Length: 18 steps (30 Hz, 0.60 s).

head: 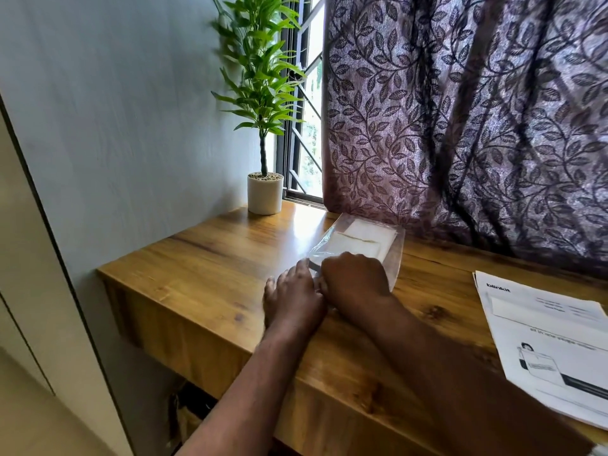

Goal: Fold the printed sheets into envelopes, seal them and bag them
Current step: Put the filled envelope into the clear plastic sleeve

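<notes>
The clear bag (394, 258) lies on the wooden desk (210, 258) close to the curtain (460, 126), and white folded envelopes (358, 240) are inside it. Both hands are at its near end. The left hand (292, 292) lies flat, with straight fingers touching the bag's edge. The right hand (355, 284) bends down over the bag's mouth (its fingertips are hidden, so I cannot tell if they pinch the plastic). The bag looks thin and slippery, so I think a hard push could slide it toward the curtain, or wrinkle the mouth so it shuts crooked. More printed sheets (552, 340) wait on the right, near the desk's front edge, and a bumping arm could knock them off.
</notes>
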{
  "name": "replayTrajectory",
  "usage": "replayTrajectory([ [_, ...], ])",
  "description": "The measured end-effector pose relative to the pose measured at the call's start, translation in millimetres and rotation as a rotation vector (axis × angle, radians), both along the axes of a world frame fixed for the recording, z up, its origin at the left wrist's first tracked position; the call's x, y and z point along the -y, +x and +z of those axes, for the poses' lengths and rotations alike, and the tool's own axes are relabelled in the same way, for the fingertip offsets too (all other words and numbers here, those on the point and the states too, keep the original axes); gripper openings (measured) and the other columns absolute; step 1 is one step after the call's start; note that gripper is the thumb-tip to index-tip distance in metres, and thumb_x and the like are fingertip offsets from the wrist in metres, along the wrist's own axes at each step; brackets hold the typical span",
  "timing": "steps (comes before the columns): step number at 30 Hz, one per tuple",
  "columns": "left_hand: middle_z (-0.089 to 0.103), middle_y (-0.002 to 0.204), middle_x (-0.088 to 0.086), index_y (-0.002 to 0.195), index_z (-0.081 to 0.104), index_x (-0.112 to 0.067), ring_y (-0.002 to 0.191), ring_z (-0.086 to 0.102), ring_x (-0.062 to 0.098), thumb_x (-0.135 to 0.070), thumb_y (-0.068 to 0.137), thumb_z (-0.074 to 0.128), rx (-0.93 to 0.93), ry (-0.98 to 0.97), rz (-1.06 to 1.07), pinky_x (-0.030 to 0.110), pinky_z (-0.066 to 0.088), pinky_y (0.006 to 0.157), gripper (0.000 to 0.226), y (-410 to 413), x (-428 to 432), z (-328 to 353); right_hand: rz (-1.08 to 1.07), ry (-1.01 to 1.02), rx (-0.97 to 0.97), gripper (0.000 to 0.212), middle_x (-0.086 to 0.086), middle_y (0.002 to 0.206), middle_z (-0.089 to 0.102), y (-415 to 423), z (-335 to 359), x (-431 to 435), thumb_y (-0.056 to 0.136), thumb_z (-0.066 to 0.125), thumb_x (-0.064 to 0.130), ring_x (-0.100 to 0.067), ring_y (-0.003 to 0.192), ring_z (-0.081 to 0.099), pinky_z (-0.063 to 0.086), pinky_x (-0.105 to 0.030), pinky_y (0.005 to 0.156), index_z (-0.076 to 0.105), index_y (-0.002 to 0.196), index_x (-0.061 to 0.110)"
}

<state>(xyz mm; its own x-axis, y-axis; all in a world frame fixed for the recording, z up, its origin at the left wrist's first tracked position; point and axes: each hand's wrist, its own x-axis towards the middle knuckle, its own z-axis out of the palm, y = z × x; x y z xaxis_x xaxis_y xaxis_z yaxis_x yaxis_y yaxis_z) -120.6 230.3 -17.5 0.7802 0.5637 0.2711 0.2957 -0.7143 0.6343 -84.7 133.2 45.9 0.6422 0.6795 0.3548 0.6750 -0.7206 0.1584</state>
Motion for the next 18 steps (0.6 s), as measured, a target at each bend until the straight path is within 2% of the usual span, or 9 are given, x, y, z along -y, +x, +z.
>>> replayTrajectory([
  [6,0.055,0.142,-0.002,0.135,0.045,-0.027,0.137,0.044,0.022,-0.043,0.091,0.052,-0.062,0.058,0.013,0.047,0.021,0.120,0.047,0.1,3.2,1.0,0.080,0.209,0.009,0.019,-0.008,0.094,0.069,-13.8,24.8,28.0,0.096,0.048,0.038,-0.033,0.089,0.066,0.034,-0.033,0.063,0.058,0.096,0.022],
  [8,0.052,0.146,0.000,0.141,0.042,-0.026,0.139,0.041,0.022,-0.046,0.097,0.047,-0.071,0.072,0.008,0.048,0.020,0.120,0.048,-1.1,5.2,2.8,0.111,0.322,-0.007,0.021,-0.008,0.089,0.069,-12.4,34.7,37.2,0.096,0.047,0.038,-0.033,0.084,0.065,0.041,-0.034,0.062,0.060,0.095,0.022],
  [11,0.048,0.150,0.001,0.148,0.037,-0.024,0.141,0.039,0.022,-0.049,0.098,0.046,-0.113,0.124,0.014,0.048,0.020,0.121,0.057,-2.3,6.4,5.3,0.175,0.482,-0.060,0.019,-0.005,0.088,0.071,-10.1,54.4,51.8,0.099,0.050,0.035,-0.027,0.079,0.065,0.051,-0.037,0.068,0.065,0.097,0.023],
  [15,0.047,0.151,0.003,0.149,0.035,-0.022,0.141,0.039,0.023,-0.048,0.095,0.048,-0.154,0.160,0.016,0.048,0.020,0.120,0.062,-1.4,7.7,6.2,0.214,0.628,0.001,0.017,-0.005,0.086,0.073,-11.3,85.0,75.0,0.099,0.059,0.028,-0.021,0.071,0.062,0.051,-0.034,0.068,0.072,0.103,0.018],
  [18,0.046,0.152,0.005,0.150,0.035,-0.021,0.141,0.038,0.024,-0.053,0.097,0.045,-0.138,0.140,0.014,0.047,0.020,0.121,0.062,-0.7,7.9,6.5,0.200,0.729,0.013,0.019,-0.001,0.087,0.069,-11.2,106.0,95.7,0.099,0.060,0.022,-0.018,0.071,0.060,0.044,-0.023,0.063,0.074,0.109,0.012],
])
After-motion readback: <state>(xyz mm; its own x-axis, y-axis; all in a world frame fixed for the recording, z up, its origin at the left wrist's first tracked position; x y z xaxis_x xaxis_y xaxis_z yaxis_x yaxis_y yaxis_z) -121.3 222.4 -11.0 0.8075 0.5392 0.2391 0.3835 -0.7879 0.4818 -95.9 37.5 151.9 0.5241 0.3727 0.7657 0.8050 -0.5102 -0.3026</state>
